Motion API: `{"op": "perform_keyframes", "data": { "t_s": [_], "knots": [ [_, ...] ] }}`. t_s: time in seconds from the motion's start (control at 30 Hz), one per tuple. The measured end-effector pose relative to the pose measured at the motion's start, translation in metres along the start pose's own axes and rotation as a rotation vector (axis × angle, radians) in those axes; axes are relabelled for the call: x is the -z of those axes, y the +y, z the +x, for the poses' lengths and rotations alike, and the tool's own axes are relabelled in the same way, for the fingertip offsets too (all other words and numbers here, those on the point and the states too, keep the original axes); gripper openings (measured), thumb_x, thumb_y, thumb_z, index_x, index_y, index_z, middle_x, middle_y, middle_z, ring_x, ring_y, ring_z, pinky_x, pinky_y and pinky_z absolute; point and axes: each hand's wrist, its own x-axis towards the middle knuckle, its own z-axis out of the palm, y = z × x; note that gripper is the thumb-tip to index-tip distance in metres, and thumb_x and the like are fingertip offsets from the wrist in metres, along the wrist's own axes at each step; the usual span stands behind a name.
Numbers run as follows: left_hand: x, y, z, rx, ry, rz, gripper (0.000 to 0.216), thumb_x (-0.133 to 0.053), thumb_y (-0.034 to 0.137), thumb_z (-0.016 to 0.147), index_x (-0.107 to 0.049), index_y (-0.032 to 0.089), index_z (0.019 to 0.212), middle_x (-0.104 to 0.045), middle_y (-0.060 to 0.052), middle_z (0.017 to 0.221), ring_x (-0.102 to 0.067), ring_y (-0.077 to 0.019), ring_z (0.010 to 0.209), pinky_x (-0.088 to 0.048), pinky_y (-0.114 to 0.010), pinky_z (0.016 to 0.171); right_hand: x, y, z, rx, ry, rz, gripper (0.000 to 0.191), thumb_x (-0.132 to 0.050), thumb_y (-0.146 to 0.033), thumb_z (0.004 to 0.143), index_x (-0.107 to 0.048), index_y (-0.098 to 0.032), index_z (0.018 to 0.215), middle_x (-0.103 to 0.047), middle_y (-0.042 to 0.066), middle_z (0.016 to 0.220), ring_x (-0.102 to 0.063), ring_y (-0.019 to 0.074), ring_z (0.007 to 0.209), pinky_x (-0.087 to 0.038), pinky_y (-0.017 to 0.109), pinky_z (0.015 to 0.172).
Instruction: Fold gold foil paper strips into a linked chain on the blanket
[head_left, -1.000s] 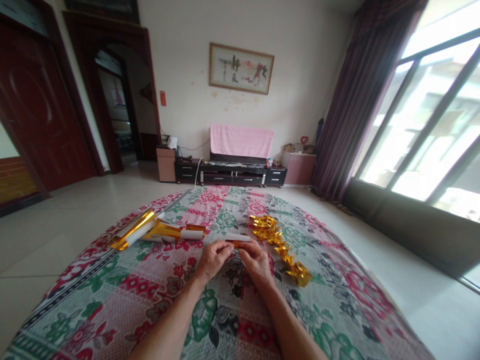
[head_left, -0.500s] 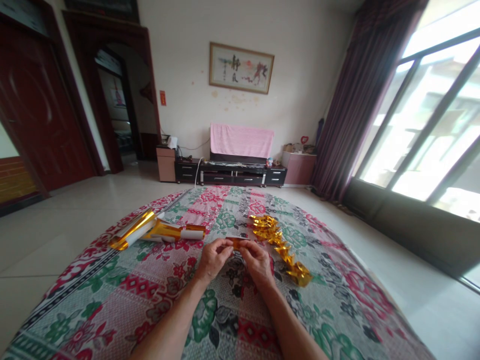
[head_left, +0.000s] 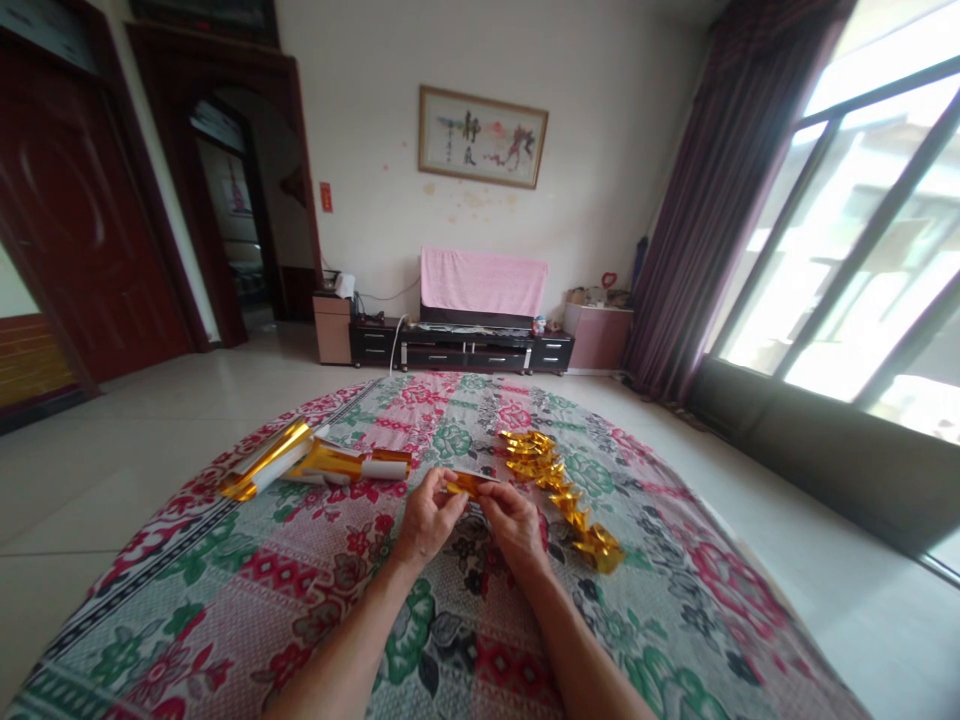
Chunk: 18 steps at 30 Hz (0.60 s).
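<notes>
Between my two hands is a small piece of gold foil paper (head_left: 471, 484), folded into a narrow strip. My left hand (head_left: 430, 520) pinches its left end between thumb and fingers. At the other end, my right hand (head_left: 516, 522) grips it the same way. Several folded gold foil pieces (head_left: 556, 478) lie in a curved row just right of my right hand. Left of my hands rest curled gold foil sheets (head_left: 330, 462) with white backs.
A flowered cloth (head_left: 330, 610) in red, green and grey covers the round surface before me. Beyond it stand a low black TV cabinet (head_left: 465, 356) and a pink towel (head_left: 484, 280) over a screen. A window (head_left: 862, 230) with purple curtains (head_left: 697, 200) is at right.
My left fingers have shifted slightly at the strip's left end, and more of the gold foil shows between my hands. My right hand has barely moved.
</notes>
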Motion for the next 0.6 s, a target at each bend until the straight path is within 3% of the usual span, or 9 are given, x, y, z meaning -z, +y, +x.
{"op": "perform_keyframes", "data": {
  "t_s": [0.27,0.43,0.53,0.6],
  "knots": [
    [0.0012,-0.0067,0.0034,-0.017,0.087,0.023,0.028,-0.057,0.029,0.072,-0.044,0.017,0.094,-0.065,-0.006,0.088,-0.065,-0.0161,0.069,-0.052,-0.027,0.064,-0.0013,-0.0011,-0.0003,0.089,-0.067,-0.08,0.017,-0.056,-0.032,0.073,-0.067,-0.02,0.071,-0.063,0.002,0.071,-0.057,0.0138,0.065,-0.046,0.023,0.061],
    [0.0044,-0.0086,0.0047,-0.032,0.162,0.121,0.022,-0.055,0.027,0.072,-0.047,0.017,0.09,-0.066,-0.005,0.083,-0.064,-0.0173,0.072,-0.051,-0.028,0.067,-0.0005,-0.0075,-0.0026,0.138,-0.113,-0.113,0.011,-0.057,-0.026,0.072,-0.066,-0.02,0.069,-0.062,0.006,0.098,-0.059,0.0172,0.084,-0.046,0.028,0.076],
    [0.0035,-0.0065,0.0028,-0.061,0.131,0.162,0.019,-0.054,0.025,0.073,-0.048,0.017,0.089,-0.066,-0.004,0.081,-0.064,-0.0162,0.07,-0.05,-0.027,0.065,0.0011,-0.0086,-0.0034,0.134,-0.047,-0.128,0.006,-0.059,-0.023,0.07,-0.063,-0.019,0.073,-0.058,0.007,0.111,-0.055,0.0205,0.1,-0.043,0.033,0.086],
    [0.0017,-0.0044,0.0006,-0.093,0.088,0.185,0.017,-0.053,0.024,0.073,-0.049,0.018,0.089,-0.066,-0.003,0.081,-0.064,-0.0157,0.07,-0.05,-0.026,0.065,0.0018,-0.0069,-0.0036,0.11,0.023,-0.122,0.015,-0.059,-0.024,0.069,-0.061,-0.019,0.083,-0.057,0.008,0.112,-0.054,0.0209,0.102,-0.044,0.034,0.086]
  ]
}}
